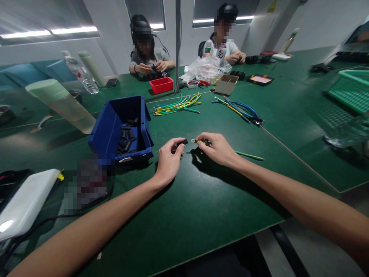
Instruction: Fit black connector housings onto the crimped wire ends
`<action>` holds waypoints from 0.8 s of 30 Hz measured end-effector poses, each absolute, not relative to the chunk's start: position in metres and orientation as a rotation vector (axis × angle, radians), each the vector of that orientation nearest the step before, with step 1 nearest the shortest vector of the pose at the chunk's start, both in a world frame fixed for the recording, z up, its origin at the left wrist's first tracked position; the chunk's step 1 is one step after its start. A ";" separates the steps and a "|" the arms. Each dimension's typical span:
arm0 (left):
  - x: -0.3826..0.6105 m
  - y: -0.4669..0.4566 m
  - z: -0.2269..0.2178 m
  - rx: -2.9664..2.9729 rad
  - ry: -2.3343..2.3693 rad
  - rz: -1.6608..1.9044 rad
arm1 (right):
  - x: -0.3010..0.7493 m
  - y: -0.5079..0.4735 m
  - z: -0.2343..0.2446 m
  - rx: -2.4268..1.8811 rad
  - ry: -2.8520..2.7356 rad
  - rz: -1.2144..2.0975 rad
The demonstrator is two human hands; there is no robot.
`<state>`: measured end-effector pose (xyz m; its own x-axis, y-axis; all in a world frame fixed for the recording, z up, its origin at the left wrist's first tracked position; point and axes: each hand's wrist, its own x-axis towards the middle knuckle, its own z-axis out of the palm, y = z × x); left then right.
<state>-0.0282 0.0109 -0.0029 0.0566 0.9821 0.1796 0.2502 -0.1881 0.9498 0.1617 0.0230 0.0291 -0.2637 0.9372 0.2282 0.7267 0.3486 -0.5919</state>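
Observation:
My left hand [170,159] is closed around a short black sleeve [182,142], pinched between thumb and fingers. Just to its right, my right hand [217,148] grips a green-and-yellow wire [249,155] near its metal ring terminal [193,141]. The ring points at the sleeve, with a small gap between them. Behind my right hand the wire's far end sticks out over the table; its middle is hidden by the hand. Left of my hands stands a blue bin [123,127] holding several black sleeves [127,140].
Beyond my hands lie a bundle of green-and-yellow wires [178,105] and a bundle of blue wires [242,107]. A red tray [161,85] and a cardboard box [226,84] stand farther back, before two seated people. A green basket [350,90] is at right, a white power bank [29,202] at left.

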 end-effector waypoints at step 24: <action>-0.025 0.006 0.004 1.542 1.223 1.161 | 0.167 0.021 0.023 -1.148 -1.888 0.594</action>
